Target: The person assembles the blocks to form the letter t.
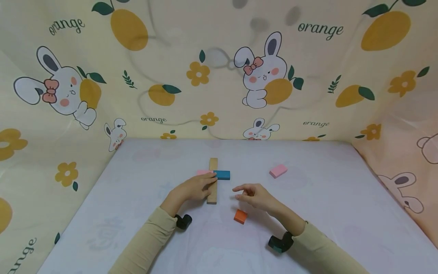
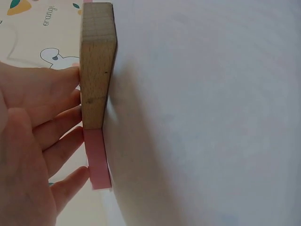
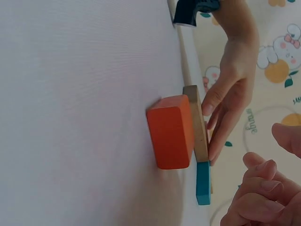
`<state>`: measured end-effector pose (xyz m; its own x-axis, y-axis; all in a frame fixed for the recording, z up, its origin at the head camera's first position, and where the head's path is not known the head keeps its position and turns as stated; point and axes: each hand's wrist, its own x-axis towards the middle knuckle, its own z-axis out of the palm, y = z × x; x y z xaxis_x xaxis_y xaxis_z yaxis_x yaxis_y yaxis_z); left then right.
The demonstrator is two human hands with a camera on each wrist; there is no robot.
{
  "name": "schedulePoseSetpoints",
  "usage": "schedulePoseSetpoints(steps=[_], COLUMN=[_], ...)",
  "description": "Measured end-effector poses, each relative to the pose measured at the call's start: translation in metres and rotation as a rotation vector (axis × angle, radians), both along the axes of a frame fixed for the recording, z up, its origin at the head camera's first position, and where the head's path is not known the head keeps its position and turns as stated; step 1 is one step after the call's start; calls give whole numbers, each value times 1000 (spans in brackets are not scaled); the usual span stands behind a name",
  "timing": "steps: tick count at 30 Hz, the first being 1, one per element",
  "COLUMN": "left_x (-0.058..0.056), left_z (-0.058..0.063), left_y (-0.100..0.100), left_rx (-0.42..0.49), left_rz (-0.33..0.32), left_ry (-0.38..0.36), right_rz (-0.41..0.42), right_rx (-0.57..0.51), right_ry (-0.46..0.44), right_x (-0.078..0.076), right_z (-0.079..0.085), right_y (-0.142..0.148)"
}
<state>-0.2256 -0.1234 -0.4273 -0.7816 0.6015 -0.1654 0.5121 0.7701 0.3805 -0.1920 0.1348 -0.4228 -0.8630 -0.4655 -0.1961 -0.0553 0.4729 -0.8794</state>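
My left hand rests over a cross-shaped layout of blocks, its fingertips on top of them. A plain wooden block runs toward me under the fingers, and more plain wood extends away from me beyond them. A blue block forms the right arm. On the left is a pink block, partly covered by the hand in the head view. My right hand hovers to the right of the cross, holding nothing, its fingers loosely bent. Below it an orange block sits on the table.
Another pink block lies apart, farther back on the right of the white-covered table. A printed cloth with rabbits and oranges closes off the back and sides. Dark wrist cameras sit close to the tabletop.
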Motion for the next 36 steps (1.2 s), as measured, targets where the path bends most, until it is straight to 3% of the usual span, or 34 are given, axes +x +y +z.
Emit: schedulePoseSetpoints(steps=[14, 27, 36], left_x=[3, 0, 0], left_z=[-2, -3, 0], left_y=[1, 0, 0], left_rx=[13, 6, 7], left_rz=[19, 11, 12], left_ry=[-16, 1, -15], right_rz=[112, 146, 139], right_rx=[-39, -32, -38], right_ry=[13, -9, -74], right_x=[14, 19, 25], right_z=[-9, -13, -15], right_y=[9, 17, 20])
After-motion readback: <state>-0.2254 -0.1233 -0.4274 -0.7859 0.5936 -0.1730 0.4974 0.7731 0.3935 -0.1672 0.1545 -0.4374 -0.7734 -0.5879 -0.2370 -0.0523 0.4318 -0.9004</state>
